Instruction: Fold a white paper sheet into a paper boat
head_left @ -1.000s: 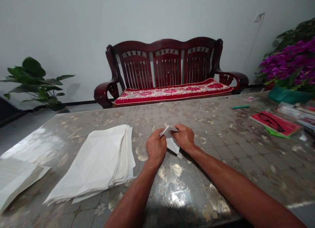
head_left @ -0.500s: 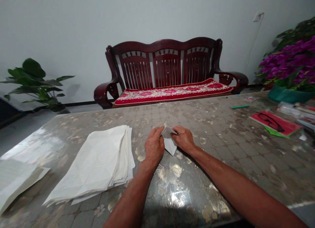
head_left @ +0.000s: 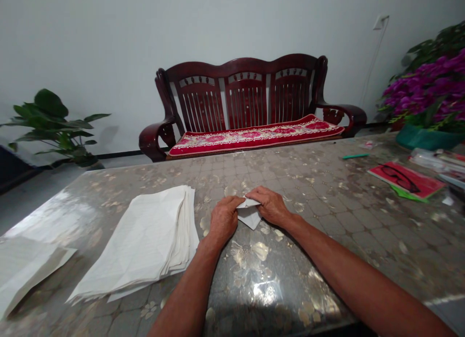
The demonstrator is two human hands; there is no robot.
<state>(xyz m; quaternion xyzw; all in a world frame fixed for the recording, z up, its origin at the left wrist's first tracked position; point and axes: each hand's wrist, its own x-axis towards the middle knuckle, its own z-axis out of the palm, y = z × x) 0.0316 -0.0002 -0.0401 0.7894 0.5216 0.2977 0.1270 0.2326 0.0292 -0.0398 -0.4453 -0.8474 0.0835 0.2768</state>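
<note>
A small folded piece of white paper (head_left: 250, 216) is held between my two hands over the middle of the table. My left hand (head_left: 224, 218) is closed on its left side, thumb and fingers near the top edge. On the right side, my right hand (head_left: 271, 206) grips the paper, its fingers reaching to the upper fold. The paper's lower end comes to a point facing me. Some fingertips are hidden behind the paper. To the left of my left hand lies a thick stack of white paper sheets (head_left: 141, 240).
Another folded sheet (head_left: 29, 264) lies at the table's left edge. On the right are a green pen (head_left: 355, 156), a red booklet (head_left: 428, 184) with black glasses (head_left: 399, 177) on it, and a teal flowerpot (head_left: 428, 137). A wooden bench (head_left: 247, 94) stands behind the patterned table (head_left: 308, 259).
The paper's top edge has been folded down into a flatter, wider flap. My left hand has shifted slightly left and down; both hands still hold the paper.
</note>
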